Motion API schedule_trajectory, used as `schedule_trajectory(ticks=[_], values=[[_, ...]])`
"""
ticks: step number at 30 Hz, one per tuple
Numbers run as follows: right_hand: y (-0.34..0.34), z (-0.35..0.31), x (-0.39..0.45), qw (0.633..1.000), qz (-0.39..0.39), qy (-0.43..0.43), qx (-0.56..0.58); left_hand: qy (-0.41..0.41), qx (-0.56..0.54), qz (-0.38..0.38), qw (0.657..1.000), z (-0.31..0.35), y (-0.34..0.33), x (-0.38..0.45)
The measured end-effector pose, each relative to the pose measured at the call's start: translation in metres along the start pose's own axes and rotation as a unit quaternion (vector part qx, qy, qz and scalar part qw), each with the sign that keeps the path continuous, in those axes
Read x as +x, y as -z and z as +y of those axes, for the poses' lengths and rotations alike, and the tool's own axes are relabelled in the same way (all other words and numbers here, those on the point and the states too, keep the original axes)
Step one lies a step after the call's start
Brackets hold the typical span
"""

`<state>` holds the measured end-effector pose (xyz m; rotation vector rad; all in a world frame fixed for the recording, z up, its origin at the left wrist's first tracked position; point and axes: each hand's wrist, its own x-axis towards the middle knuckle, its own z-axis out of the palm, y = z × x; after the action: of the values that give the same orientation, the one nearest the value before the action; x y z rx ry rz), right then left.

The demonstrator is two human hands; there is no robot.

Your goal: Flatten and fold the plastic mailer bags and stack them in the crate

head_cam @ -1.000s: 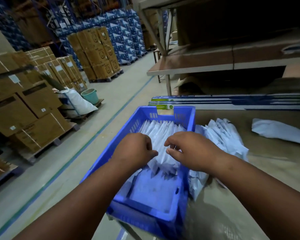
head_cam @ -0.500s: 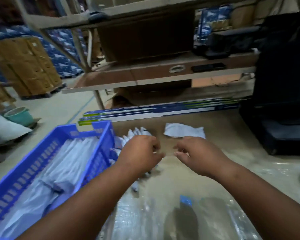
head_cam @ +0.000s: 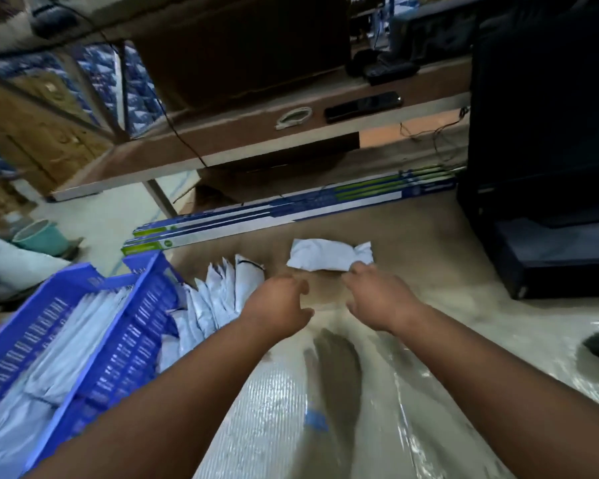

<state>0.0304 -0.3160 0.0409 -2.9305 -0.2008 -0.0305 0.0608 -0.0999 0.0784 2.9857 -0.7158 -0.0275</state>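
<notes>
A crumpled white mailer bag (head_cam: pixel 329 254) lies alone on the brown table. My right hand (head_cam: pixel 377 297) reaches out just below it, fingertips at its lower right edge, fingers apart. Left of it, my left hand (head_cam: pixel 279 307) hovers over the table, loosely curled and holding nothing. A fan of folded white mailer bags (head_cam: pixel 218 299) lies on the table between my left hand and the blue crate (head_cam: pixel 132 337). More folded white bags are stacked in rows inside the crate.
Long flat blue-and-green boxes (head_cam: pixel 291 209) lie along the table's far edge. A large black device (head_cam: pixel 547 167) stands at the right. A shelf (head_cam: pixel 256 133) with a phone and a cable sits above. Clear plastic sheeting (head_cam: pixel 277 409) covers the near table.
My view has swung right, away from the crate. Both hands left the bags in the crate and moved across the table toward the lone crumpled bag.
</notes>
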Motion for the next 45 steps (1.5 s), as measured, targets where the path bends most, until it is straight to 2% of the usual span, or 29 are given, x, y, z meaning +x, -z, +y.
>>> schedule_trajectory(ticks=[4,9,12,14,17,20,22,24,27,29,31,34,40,45], values=[[-0.028,0.016,0.065,1.000,-0.010,0.017,-0.017,0.008,0.010,-0.020,1.000,-0.018,-0.015,0.026],[-0.063,0.031,0.124,0.997,-0.049,-0.031,-0.059,0.030,-0.025,-0.004,0.999,-0.030,-0.038,0.046],[-0.075,0.044,0.137,0.996,-0.065,-0.061,-0.024,0.035,-0.033,0.018,0.999,-0.031,-0.053,0.043],[-0.082,0.052,0.133,0.998,-0.026,-0.047,-0.025,0.039,-0.031,0.021,0.999,-0.032,-0.058,0.041],[-0.092,0.053,0.109,0.999,0.013,0.001,-0.035,0.033,-0.024,0.043,0.998,-0.034,-0.062,0.032],[-0.095,0.046,0.077,0.999,0.026,0.017,-0.018,-0.015,0.030,0.101,0.994,-0.039,-0.067,0.014],[-0.101,0.037,0.051,0.999,0.027,0.043,0.007,-0.043,0.067,0.112,0.991,-0.041,-0.073,0.003],[-0.112,0.024,0.019,0.996,0.021,0.081,0.016,-0.051,0.062,0.093,0.992,-0.038,-0.080,-0.011],[-0.127,0.001,-0.027,0.992,-0.003,0.120,0.030,-0.050,0.070,0.014,0.996,-0.035,-0.097,-0.043],[-0.130,-0.017,-0.058,0.990,0.010,0.137,0.035,-0.048,0.074,-0.024,0.996,-0.036,-0.106,-0.072],[-0.128,-0.034,-0.088,0.989,0.022,0.141,0.024,-0.064,0.061,-0.015,0.996,-0.038,-0.110,-0.103],[-0.127,-0.057,-0.131,0.988,0.033,0.148,-0.005,-0.120,0.039,0.042,0.991,-0.047,-0.120,-0.149],[-0.126,-0.084,-0.190,0.989,0.027,0.146,-0.014,-0.133,0.074,0.038,0.988,-0.061,-0.119,-0.214],[-0.119,-0.104,-0.227,0.991,0.029,0.128,0.008,-0.166,0.046,0.070,0.983,-0.066,-0.132,-0.250]])
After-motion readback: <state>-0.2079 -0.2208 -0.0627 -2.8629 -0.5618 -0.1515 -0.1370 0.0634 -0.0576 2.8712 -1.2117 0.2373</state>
